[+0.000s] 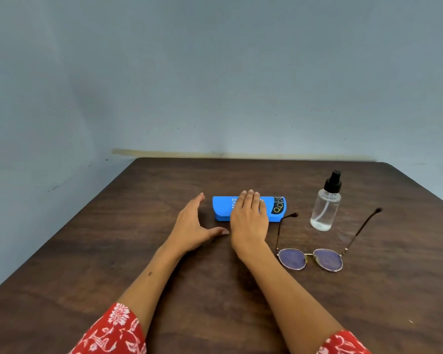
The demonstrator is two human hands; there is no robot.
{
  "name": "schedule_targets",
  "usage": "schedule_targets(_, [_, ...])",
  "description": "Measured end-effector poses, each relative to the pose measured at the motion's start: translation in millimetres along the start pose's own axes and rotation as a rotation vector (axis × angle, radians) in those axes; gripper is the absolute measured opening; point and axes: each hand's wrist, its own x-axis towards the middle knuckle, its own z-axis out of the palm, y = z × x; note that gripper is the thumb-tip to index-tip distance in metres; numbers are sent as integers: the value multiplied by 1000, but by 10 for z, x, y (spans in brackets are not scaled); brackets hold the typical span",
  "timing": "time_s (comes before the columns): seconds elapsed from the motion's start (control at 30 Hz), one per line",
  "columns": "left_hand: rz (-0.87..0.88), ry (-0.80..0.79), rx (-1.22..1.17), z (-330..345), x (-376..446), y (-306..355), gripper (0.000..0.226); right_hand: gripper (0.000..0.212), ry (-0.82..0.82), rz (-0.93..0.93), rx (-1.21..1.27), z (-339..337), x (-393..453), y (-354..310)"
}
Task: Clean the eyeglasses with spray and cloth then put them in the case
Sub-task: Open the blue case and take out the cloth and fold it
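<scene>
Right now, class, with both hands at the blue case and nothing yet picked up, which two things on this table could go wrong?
1. The eyeglasses lie open, one temple tip close to the blue case under the right hand; shifting the case may drag them.
2. The spray bottle stands upright between the temples; a reaching arm could topple it.

You have a dark wood-grain table (113, 251) with a matt finish. Beside the smooth blue plastic case (223, 208) — clear glossy spray bottle (324, 210), black plastic cap — lie thin metal-framed eyeglasses (311, 259) with shiny tinted lenses.
</scene>
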Motion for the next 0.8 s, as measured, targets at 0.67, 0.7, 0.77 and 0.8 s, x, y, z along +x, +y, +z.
schedule_targets(0.67, [-23, 22, -62, -281, 29, -154, 84, 36, 79, -273, -116, -166, 61, -458])
schedule_targets(0.7, [-26, 19, -62, -281, 30, -152, 85, 36, 74, -287, -129, -169, 67, -462])
schedule_targets(0.77, [-35, 13, -62, -284, 29, -149, 86, 36, 79, -309, -145, -189, 73, -459])
schedule_targets(0.8, [-40, 10, -62, -283, 27, -147, 86, 36, 83, -319, -145, -197, 76, -451])
